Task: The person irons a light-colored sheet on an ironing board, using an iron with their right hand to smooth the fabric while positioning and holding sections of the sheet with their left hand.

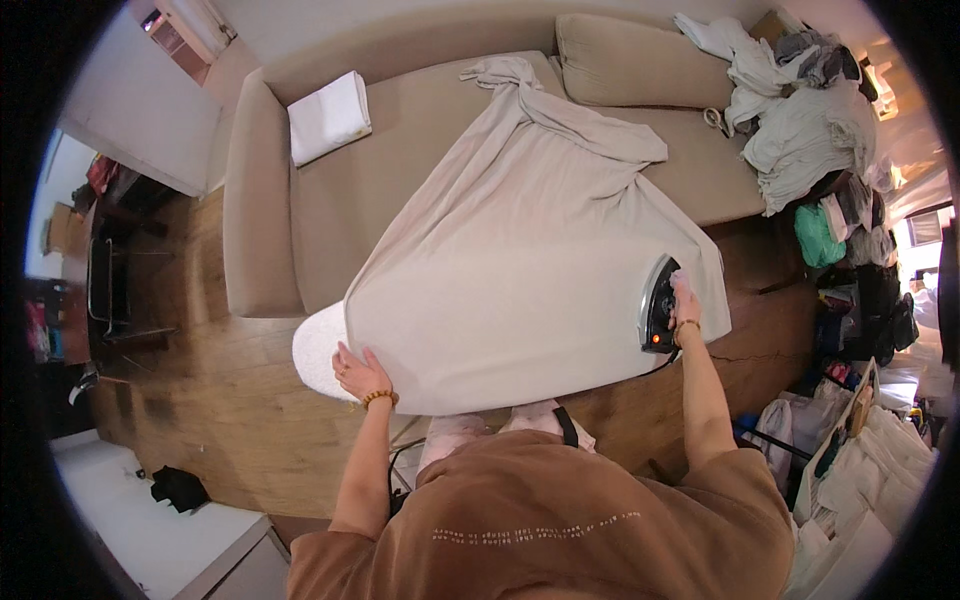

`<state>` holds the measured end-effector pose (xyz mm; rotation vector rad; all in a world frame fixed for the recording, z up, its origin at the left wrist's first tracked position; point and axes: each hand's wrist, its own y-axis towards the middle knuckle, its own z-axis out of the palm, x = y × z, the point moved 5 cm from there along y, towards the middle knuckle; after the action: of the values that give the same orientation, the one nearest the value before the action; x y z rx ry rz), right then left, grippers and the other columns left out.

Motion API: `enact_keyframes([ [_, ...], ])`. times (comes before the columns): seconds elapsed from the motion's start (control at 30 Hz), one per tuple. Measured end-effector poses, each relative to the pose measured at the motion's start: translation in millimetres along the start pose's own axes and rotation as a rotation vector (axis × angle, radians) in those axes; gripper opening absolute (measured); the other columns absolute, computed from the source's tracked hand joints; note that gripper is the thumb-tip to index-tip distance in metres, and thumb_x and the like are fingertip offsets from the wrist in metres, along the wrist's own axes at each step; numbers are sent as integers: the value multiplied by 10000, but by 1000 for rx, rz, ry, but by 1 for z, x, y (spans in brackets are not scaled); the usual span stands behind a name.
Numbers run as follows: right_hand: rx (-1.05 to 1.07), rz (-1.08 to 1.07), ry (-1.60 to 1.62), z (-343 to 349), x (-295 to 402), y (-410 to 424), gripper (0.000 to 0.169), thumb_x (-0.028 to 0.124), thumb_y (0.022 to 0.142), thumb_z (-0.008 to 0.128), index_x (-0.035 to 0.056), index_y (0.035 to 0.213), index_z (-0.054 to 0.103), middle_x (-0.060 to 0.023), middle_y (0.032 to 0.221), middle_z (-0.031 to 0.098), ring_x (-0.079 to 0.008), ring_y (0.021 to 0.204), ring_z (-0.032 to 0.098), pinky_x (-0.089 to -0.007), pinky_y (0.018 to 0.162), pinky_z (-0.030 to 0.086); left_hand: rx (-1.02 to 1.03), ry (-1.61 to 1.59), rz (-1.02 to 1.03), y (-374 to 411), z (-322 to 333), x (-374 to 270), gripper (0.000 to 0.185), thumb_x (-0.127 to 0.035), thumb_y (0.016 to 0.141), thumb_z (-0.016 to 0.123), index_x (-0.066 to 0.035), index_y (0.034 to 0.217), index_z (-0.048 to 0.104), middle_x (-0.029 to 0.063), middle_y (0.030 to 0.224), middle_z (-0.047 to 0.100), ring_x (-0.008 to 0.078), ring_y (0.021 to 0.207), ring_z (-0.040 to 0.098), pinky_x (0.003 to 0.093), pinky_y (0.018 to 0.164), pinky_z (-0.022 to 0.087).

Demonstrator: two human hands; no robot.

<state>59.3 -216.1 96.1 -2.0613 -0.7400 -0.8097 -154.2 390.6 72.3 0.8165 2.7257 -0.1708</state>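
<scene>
A light beige cloth (510, 300) lies spread over an ironing board (319, 352), whose white rounded end shows at the left. The cloth's far part is bunched and reaches onto the sofa. My right hand (684, 300) grips a black electric iron (660, 307) with a lit orange lamp; the iron rests on the cloth near its right side. At the cloth's left edge, my left hand (364, 373) lies with its fingers apart, touching the fabric and the board's end.
Beyond the board stands a beige sofa (330, 217) with a folded white cloth (330, 118), a cushion (641, 64) and a white tape roll (712, 118). Piled fabrics (806, 142) lie at its right end. Bags and a cloth-filled box crowd the right; a white cabinet (195, 532) stands lower left.
</scene>
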Motion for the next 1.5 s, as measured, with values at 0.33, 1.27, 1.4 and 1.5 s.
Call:
enact_keyframes([
  [0.33,979,-713,-405,189,6,-231,554,512,779,543,44,1075,569,-151,1076,596,-277,979,574,-350,852,439,40,-214,66,32,-3,37,304,-308,887,459,-33,764,501,240,646,550,442,621,526,488,529,390],
  [1.27,-164,114,130,-79,-56,6,528,526,773,544,42,978,598,-31,465,412,-139,313,387,-296,294,317,100,-48,-66,52,-14,-24,363,-336,884,445,7,799,526,249,709,576,431,692,550,471,588,428],
  [1.4,25,113,106,-27,-59,-30,514,547,791,501,87,1001,594,-28,467,415,-141,313,381,-291,303,319,68,-129,36,79,-19,6,336,-323,887,453,-8,801,533,241,718,575,429,685,544,477,582,421],
  [1.5,228,51,-74,56,-21,-115,496,547,743,563,73,889,584,-23,545,451,-129,408,434,-276,329,338,-25,-238,63,105,-38,57,321,-318,891,449,-19,823,547,243,726,573,437,687,540,488,581,416],
])
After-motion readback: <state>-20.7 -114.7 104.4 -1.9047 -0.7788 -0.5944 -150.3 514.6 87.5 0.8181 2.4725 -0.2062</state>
